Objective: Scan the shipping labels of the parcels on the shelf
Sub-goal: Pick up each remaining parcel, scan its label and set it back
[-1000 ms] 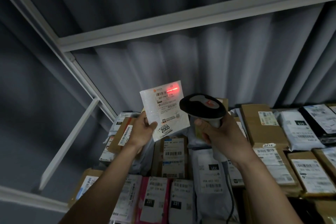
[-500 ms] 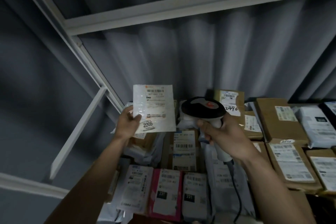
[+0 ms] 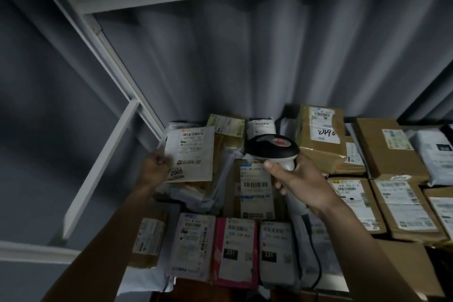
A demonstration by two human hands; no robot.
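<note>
Over the parcels [image 3: 235, 250], the left hand [image 3: 154, 168] has lowered the flat parcel [image 3: 190, 153].

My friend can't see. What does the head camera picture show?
A person's right hand grips a barcode scanner while the left hand holds a flat parcel marked 2005 over a shelf crowded with labelled parcels.

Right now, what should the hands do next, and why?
Probably the left hand lets go of the 2005 parcel, which lies low over the pile at the shelf's left, no red light on it. The right hand holds the scanner, ready for the next label.
</note>
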